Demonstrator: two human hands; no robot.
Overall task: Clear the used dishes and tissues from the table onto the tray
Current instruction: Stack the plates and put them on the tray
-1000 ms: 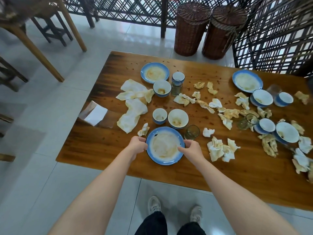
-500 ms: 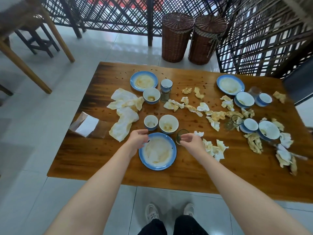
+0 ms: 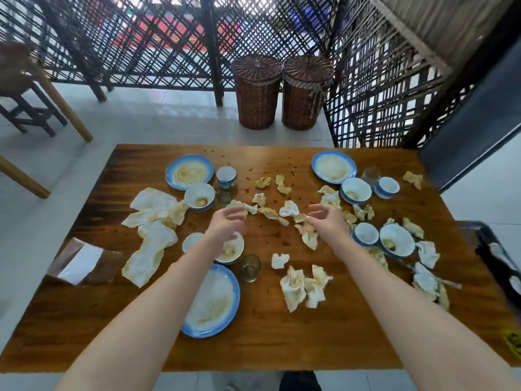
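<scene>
The near plate (image 3: 211, 301), white with a blue rim and stained, lies on the wooden table (image 3: 282, 342), close to its front edge. Both hands hover beyond this plate, over the middle of the table. The left hand (image 3: 225, 225) is straight behind the plate, above a stained bowl (image 3: 235, 249). Its fingers are loosely curved and a little spread, and they hold nothing. The right hand (image 3: 328, 221) is behind the plate and to its right. Its fingers are half bent and the thumb tip is at a crumpled tissue (image 3: 300, 218), but I cannot tell if it pinches it. Just right of the plate stands a small glass (image 3: 251, 268), and further right lies a heap of used tissues (image 3: 304, 286). The dark tray (image 3: 483, 235) is far right of the plate, at the right edge of the table.
</scene>
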